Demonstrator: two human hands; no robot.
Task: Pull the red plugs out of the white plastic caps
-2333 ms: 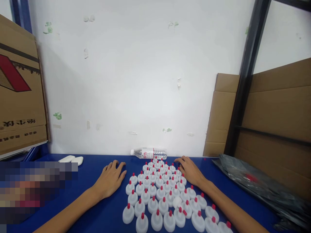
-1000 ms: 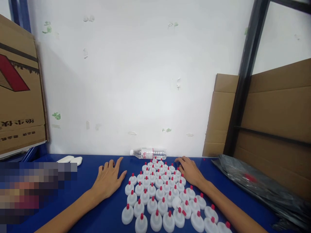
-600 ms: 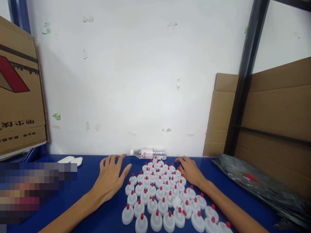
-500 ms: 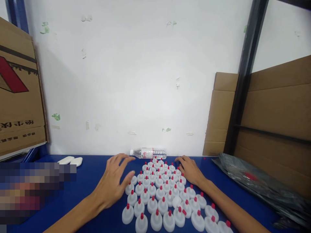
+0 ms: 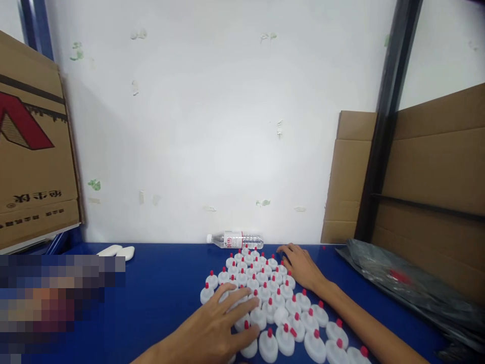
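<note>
Caps [image 5: 265, 290], white with red tips, are stood upright in a tight cluster on the blue tabletop [image 5: 159, 283], right of centre, running from near the far edge down to the near edge. Rows are packed close, cap touching cap in most places.

Left hand [image 5: 220, 328] is laid palm down over the near-left part of the cluster. Fingers [image 5: 235, 308] are spread and rested on several caps; the thumb is set against a cap at the near side. Nothing is seen lifted or gripped; the hand is released and flat.

Right hand [image 5: 301, 268] is rested on the tabletop at the far-right side of the cluster, just beside the outer caps and touching a few along the forearm side. Its fingers are loosely curved toward the far edge and nothing is held.

Bottle [image 5: 237, 239], clear with a white cap, is laid on its side along the far edge, against the wall [image 5: 212, 126], just behind the caps.

Two white pieces [image 5: 115, 251] are noted at the far-left part of the tabletop, well apart from the caps.

Box [image 5: 34, 151] of cardboard is seen at the left. Cardboard sheets [image 5: 428, 167] are leaned at the right behind a black post [image 5: 382, 136]. Black bags [image 5: 409, 283] are piled along the right edge.
</note>
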